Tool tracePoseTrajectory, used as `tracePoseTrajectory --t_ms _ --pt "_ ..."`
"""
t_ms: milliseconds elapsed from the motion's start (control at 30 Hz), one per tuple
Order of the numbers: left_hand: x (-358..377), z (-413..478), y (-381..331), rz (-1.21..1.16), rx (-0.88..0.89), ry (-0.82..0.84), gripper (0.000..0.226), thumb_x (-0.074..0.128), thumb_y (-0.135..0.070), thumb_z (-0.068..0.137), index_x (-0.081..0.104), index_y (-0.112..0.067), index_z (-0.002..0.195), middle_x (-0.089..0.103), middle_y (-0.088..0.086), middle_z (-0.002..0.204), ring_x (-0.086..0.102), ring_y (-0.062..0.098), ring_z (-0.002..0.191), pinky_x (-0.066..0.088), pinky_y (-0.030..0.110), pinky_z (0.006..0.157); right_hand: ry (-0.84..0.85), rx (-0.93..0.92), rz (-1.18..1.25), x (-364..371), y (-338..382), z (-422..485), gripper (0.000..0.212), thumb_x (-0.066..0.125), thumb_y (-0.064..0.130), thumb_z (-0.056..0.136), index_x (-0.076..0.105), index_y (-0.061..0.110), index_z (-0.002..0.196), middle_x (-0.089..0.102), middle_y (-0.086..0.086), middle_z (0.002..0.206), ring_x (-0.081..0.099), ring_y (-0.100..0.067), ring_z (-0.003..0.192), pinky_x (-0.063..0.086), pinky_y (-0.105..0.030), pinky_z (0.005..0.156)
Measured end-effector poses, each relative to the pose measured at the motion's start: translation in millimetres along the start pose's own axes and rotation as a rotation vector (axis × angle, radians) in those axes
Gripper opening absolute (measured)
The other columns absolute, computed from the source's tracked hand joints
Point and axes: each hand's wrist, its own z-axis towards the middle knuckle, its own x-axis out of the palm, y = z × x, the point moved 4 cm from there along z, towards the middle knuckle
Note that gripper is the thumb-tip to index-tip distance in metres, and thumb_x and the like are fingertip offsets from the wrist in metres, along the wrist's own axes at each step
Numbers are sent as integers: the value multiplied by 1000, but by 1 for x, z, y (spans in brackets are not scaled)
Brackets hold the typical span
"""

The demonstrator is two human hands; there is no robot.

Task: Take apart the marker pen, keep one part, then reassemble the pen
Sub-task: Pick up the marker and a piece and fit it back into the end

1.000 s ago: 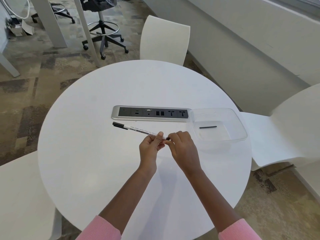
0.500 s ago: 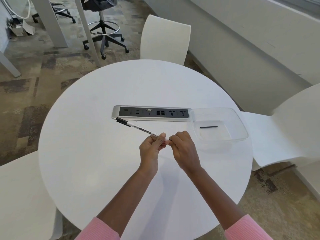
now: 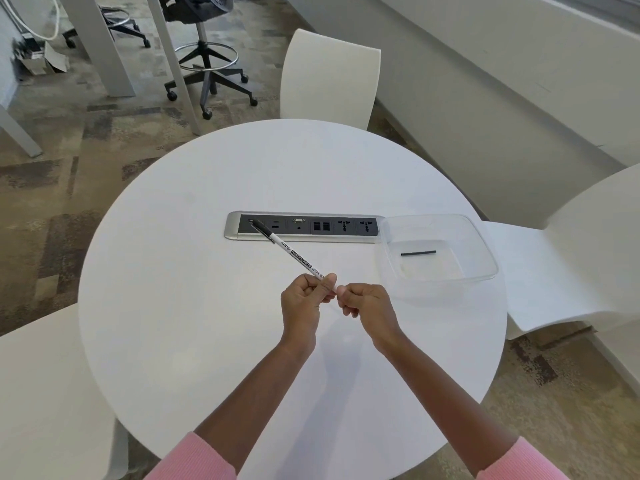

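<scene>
A slim white marker pen [image 3: 294, 256] with a black cap points up and to the left, its capped tip over the socket strip. My left hand [image 3: 304, 303] grips the pen's near end. My right hand [image 3: 363, 303] is closed at that same end, fingertips touching the pen's rear; what it pinches is hidden. A thin black rod [image 3: 418, 253], a pen part, lies in the clear plastic tray [image 3: 485, 258] to the right.
A silver socket strip [image 3: 304, 226] is set into the round white table [image 3: 207, 323]. White chairs stand at the far side [image 3: 329, 77], right [image 3: 571, 258] and near left [image 3: 45, 393]. A black office chair [image 3: 204, 57] is on the carpet beyond.
The pen's capped end has swung up and to the right, from lying low and leftward to pointing over the socket strip. Both hands stayed together at the pen's near end.
</scene>
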Motion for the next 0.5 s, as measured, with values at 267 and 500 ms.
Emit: tracePoseTrajectory --t_ms 267,500 --pt "-3 0 -6 -180 -177 177 13 51 -12 91 62 -9 86 72 -1 72 66 12 69 55 18 67 -167 -498 -769 -3 18 -12 30 50 23 88 60 4 68 56 -11 59 44 -21 62 30 -25 56" --pt "-10 3 -20 -563 -271 102 18 38 -6 96 54 -4 89 74 6 71 72 17 68 59 29 67 -304 -767 -1000 -10 20 -12 23 46 23 88 60 7 81 59 -7 65 36 -18 71 38 -31 63"
